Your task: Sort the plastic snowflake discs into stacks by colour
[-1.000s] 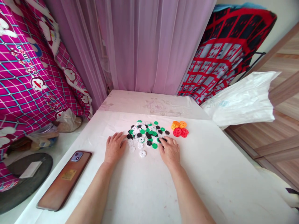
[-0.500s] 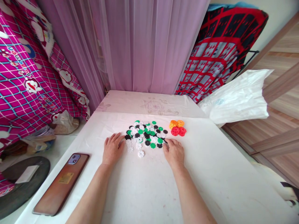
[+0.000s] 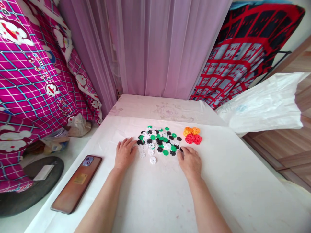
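Note:
In the head view, a loose pile of notched plastic snowflake discs (image 3: 159,139) in white, green and black lies on the white-covered table. My left hand (image 3: 124,153) rests palm down at the pile's left edge, fingers spread on the cloth, thumb near a black disc (image 3: 140,142). At the right edge, my right hand (image 3: 190,160) has its fingers curled, with a black disc (image 3: 181,149) at the thumb and index fingertips, partly hidden. One white disc (image 3: 153,160) lies apart in front of the pile.
Orange discs (image 3: 191,130) and red discs (image 3: 193,139) stand in small stacks right of the pile. A phone (image 3: 76,186) lies face down at the table's left edge. A white plastic bag (image 3: 264,103) hangs at the far right, and a purple curtain (image 3: 155,48) closes off the back.
The view has shifted, so everything sits further right. My right hand has drawn slightly away from the pile with the black disc at its fingertips. My left hand stays in place.

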`<state>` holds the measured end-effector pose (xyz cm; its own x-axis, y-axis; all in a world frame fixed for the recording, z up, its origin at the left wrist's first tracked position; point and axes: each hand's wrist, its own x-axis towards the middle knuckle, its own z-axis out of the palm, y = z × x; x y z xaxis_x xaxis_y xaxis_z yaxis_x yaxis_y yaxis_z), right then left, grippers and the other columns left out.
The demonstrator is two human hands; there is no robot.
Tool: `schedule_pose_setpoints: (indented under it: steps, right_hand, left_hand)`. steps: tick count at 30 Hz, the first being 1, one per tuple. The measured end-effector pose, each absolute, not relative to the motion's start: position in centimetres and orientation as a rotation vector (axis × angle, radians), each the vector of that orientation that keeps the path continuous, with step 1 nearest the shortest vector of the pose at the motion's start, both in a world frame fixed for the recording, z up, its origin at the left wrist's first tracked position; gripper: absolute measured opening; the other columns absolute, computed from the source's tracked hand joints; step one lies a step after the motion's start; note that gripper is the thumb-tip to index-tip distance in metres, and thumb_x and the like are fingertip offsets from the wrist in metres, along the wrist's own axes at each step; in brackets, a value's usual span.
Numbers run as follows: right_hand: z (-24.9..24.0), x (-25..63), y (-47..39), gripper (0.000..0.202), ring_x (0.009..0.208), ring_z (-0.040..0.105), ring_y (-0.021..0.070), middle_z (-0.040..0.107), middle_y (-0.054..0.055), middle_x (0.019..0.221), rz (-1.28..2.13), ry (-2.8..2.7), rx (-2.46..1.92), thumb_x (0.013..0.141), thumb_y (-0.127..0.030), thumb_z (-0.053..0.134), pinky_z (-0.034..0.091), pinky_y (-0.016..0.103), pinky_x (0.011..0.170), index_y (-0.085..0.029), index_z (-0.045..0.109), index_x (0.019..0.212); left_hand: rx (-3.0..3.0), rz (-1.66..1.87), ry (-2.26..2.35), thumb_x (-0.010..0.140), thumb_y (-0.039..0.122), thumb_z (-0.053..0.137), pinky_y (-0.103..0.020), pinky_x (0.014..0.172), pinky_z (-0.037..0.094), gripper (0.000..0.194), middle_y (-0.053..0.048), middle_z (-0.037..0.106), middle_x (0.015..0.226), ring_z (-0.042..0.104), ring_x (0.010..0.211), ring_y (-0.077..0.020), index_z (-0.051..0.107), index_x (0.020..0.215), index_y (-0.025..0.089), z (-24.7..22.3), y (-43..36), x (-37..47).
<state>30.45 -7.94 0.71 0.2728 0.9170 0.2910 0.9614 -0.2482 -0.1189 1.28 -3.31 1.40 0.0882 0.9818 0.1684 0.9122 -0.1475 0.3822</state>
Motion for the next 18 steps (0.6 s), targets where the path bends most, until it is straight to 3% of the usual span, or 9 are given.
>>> schedule_pose_setpoints:
  steps: [4, 9, 18]
  right_hand:
    - [0.8, 31.0, -8.1, 0.032, 0.098, 0.059, 0.0269, 0.069, 0.013, 0.113, -0.253, -1.687, -2.32, 0.095, -0.035, 0.053, 0.042, 0.035, 0.08, -0.014, 0.075, 0.107]
    - [0.5, 31.2, -8.1, 0.034, 0.099, 0.059, 0.0265, 0.067, 0.012, 0.116, -0.294, -1.742, -2.168, 0.093, -0.036, 0.055, 0.042, 0.036, 0.084, -0.017, 0.072, 0.116]
    - [-0.6, 31.5, -7.6, 0.025, 0.095, 0.058, 0.0258, 0.068, 0.011, 0.108, -0.184, -1.776, -2.074, 0.086, -0.033, 0.063, 0.045, 0.037, 0.084, -0.019, 0.075, 0.103]
  left_hand:
    - [2.179, 0.581, 1.929, 0.095, 0.031, 0.045, -0.056, 0.117, 0.028, 0.036, -0.003, 0.057, 0.145, 0.044, 0.139, -0.0281, 0.065, 0.125, 0.03, 1.3, -3.3, 1.3]
    - [2.173, 0.564, 1.931, 0.095, 0.031, 0.045, -0.056, 0.117, 0.028, 0.036, -0.003, 0.057, 0.145, 0.044, 0.139, -0.028, 0.064, 0.126, 0.03, 1.4, -3.3, 1.3]
    - [2.175, 0.56, 1.929, 0.095, 0.03, 0.047, -0.056, 0.117, 0.029, 0.036, -0.003, 0.057, 0.145, 0.045, 0.139, -0.0278, 0.064, 0.126, 0.03, 1.5, -3.4, 1.3]
